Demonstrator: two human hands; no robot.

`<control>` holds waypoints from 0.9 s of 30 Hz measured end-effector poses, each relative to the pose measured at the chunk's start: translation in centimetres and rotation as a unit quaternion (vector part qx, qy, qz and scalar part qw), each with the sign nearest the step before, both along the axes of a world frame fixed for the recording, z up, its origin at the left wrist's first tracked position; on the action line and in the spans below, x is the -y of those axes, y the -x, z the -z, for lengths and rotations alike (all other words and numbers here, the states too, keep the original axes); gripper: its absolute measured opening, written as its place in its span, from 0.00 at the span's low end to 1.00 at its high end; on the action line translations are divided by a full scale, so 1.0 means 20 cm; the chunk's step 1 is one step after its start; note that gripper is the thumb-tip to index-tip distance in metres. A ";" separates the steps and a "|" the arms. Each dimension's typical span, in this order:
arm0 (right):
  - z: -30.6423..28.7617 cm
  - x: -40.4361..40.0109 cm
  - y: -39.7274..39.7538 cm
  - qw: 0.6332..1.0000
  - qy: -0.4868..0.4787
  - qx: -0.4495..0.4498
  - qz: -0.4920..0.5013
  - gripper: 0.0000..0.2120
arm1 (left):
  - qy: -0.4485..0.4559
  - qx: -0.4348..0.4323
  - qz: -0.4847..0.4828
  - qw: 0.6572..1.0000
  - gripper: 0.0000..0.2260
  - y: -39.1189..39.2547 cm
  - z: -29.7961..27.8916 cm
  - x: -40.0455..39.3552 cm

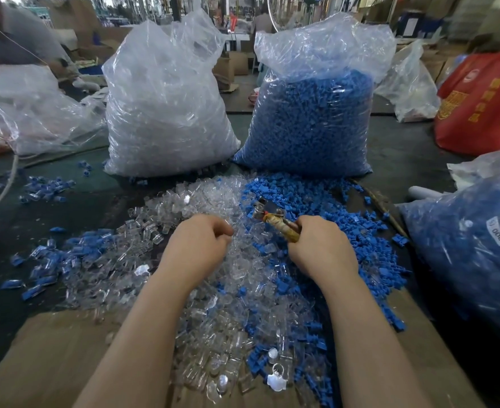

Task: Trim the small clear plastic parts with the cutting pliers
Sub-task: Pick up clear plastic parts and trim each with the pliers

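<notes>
- Cardboard sheet [51, 357] right under my forearms, its far part buried under loose parts.
- Clear plastic parts [213, 304] heaped down the middle between my arms, running out past my hands.
- Blue plastic parts [369, 254] spread along the right of that heap, touching and mixing with the clear ones.
- My left hand [198, 245] is over the clear pile, fingers curled in, fingertips together; possibly pinching a clear piece, but I can't tell.
- My right hand [319, 248] is wrapped round the handles of the cutting pliers [272, 216], their metal head pointing up-left over where the piles meet.
- Beyond, two tall bags stand side by side: the bag of clear parts [166, 113] on the left, the bag of blue parts [310, 119] on the right.
- Red bag [478, 98] far right.
</notes>
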State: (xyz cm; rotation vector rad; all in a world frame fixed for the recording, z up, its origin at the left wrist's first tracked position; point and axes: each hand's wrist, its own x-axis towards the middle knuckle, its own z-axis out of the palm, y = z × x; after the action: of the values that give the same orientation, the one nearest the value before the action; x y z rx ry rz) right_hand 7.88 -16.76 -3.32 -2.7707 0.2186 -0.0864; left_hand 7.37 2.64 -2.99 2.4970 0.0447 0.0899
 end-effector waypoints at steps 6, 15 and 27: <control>0.00 -0.01 0.01 1.000 -0.020 0.013 -0.007 0.06 | -0.029 -0.029 0.036 0.998 0.09 0.00 0.00 -0.02; 0.00 -0.01 0.00 0.989 -0.118 0.085 0.001 0.10 | -0.015 -0.046 0.051 0.998 0.10 0.00 -0.01 -0.01; 0.00 -0.02 0.00 0.961 -0.245 0.125 -0.019 0.04 | 0.089 -0.048 0.019 0.995 0.05 0.01 -0.03 -0.05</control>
State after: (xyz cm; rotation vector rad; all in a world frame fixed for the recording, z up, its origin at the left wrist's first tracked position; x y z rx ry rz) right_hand 7.86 -16.36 -3.28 -2.2430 0.1033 -0.3245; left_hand 7.09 3.59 -2.34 2.3219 0.0422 -0.0475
